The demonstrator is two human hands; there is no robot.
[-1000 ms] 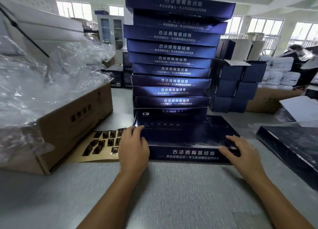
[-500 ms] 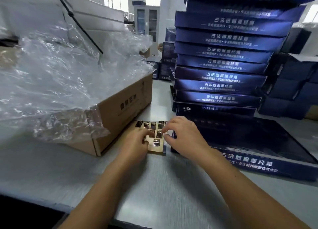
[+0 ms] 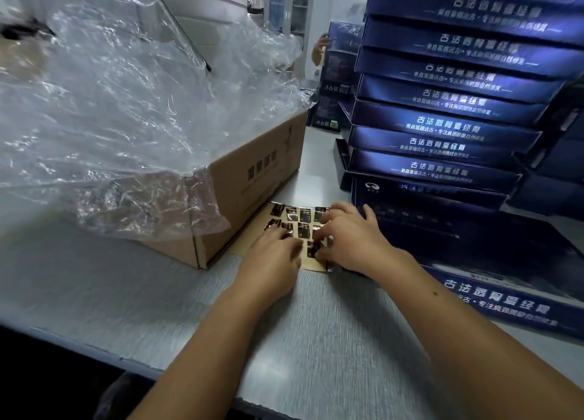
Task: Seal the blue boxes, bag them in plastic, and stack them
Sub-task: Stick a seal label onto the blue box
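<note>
Hands on sticker sheet, centre of table. The left hand lies loosely flat on it, likely pinning it down. The right hand curls its fingers at a sticker, too blurred to tell if one is pinched. Next blue box lies flat at 3 o'clock, just beside the sheet: short trip for seals. Finished stack at 1 o'clock. The carton of plastic bags sits at 10 o'clock, in reach for bagging.
</note>
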